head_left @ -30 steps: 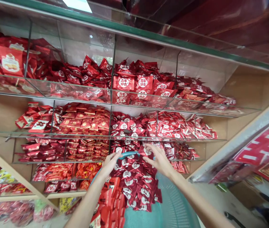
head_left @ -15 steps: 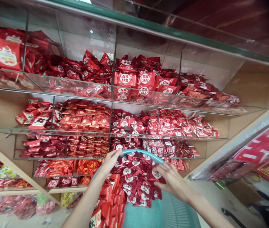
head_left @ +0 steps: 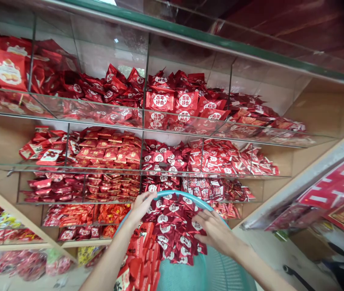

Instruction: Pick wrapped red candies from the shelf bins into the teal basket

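A turquoise plastic basket (head_left: 190, 195) stands low in the middle of the view. My left hand (head_left: 141, 207) is closed over its far-left rim. Inside, dark red candy packets (head_left: 174, 230) with white round labels lie in overlapping rows. Brighter red packets (head_left: 143, 258) with black characters fill the basket's left part. My right hand (head_left: 216, 231) rests at the right edge of the dark red packets, fingers and thumb apart and touching them. Its fingertips partly cover one packet's label.
A wooden shelf unit with glass dividers (head_left: 147, 81) faces me, its compartments heaped with red packets (head_left: 161, 101). At lower left, bagged goods (head_left: 32, 264) lie beneath the shelves. Red packaging (head_left: 335, 190) hangs at the right, above a black bar (head_left: 296, 277) near the floor.
My right hand has shifted slightly left, from the basket's right rim side further over the dark red packets. My left hand and the basket have stayed in place.
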Demonstrator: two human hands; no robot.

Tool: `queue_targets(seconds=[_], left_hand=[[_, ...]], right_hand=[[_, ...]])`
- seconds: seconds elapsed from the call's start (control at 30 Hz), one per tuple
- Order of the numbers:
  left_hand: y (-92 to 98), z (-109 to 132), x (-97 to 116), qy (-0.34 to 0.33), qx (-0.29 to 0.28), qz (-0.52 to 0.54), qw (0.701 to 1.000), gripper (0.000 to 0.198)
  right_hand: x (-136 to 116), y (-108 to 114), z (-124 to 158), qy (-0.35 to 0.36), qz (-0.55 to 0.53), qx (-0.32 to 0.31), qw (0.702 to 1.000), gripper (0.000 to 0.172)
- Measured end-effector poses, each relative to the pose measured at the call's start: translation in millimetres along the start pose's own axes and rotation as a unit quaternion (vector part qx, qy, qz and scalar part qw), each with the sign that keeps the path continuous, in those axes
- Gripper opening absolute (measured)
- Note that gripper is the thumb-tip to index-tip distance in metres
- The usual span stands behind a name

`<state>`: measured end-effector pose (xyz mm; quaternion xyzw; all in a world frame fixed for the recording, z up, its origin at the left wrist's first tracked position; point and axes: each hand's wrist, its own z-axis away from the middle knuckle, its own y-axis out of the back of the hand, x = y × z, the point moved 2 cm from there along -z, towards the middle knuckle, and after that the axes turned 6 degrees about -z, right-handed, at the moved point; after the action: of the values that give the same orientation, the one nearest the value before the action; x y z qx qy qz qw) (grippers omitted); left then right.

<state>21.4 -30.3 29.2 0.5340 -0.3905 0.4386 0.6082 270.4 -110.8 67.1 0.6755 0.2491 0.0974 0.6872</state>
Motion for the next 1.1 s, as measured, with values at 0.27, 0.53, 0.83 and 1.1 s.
queue_targets(seconds=[0.27,0.53,0.83,1.1], left_hand=[[-2.1,1.4,-0.3,-0.017,-0.014,-0.016,1.000,0.050],[-2.6,1.1,0.1,-0.017,-0.011,-0.022,1.000,0.049],[-2.2,1.8,2.1,-0.006,-0.009,-0.030,0.999,0.051],[-3.3,-0.1,-1.4,-0.019,-0.009,-0.037,0.999,0.050]], right_hand=[[-10.4,-1.4,-18.0,0.013,0.023,-0.010,1.000,0.022],[-10.7,-7.9,-24.7,0.024,-0.003,0.019,1.000,0.020],[-0.3,-14.0,-31.8,-0.011,-0.053,0.062,0.997,0.024],[-0.5,-20.9,-34.5,-0.012,-0.041,0.084,0.996,0.026]])
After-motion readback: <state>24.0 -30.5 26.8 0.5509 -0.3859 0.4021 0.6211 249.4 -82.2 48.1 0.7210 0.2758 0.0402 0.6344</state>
